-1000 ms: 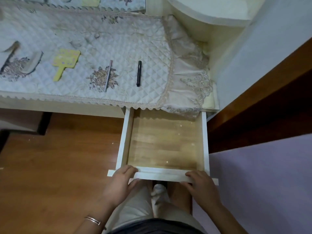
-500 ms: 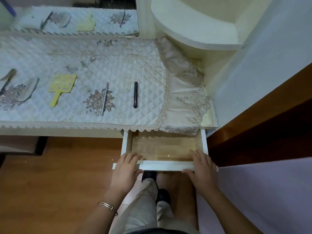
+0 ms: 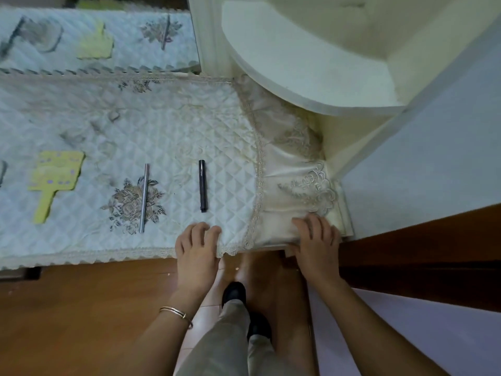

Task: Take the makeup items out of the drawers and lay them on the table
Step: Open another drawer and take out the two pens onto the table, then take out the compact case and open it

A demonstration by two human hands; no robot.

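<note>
On the table's quilted white cloth (image 3: 135,131) lie a black makeup pen (image 3: 202,185), a thin silver stick (image 3: 143,198) and a yellow hand mirror (image 3: 53,177). The drawer is pushed in under the table's front edge and is hidden from view. My left hand (image 3: 198,251) rests flat against the front edge, fingers spread over the lace trim. To its right, my right hand (image 3: 317,240) presses on the same edge where the embroidered cloth flap (image 3: 298,180) hangs. Neither hand holds anything.
A mirror (image 3: 95,36) at the back reflects the cloth and yellow item. A cream curved shelf (image 3: 298,63) juts over the table's right end. A pale wall (image 3: 433,158) and dark wooden board (image 3: 420,253) stand at right. My legs and shoes are on the wooden floor (image 3: 81,321).
The empty drawer went from fully pulled out to shut under the table. Both hands moved forward with its front and now lie on the table's edge.
</note>
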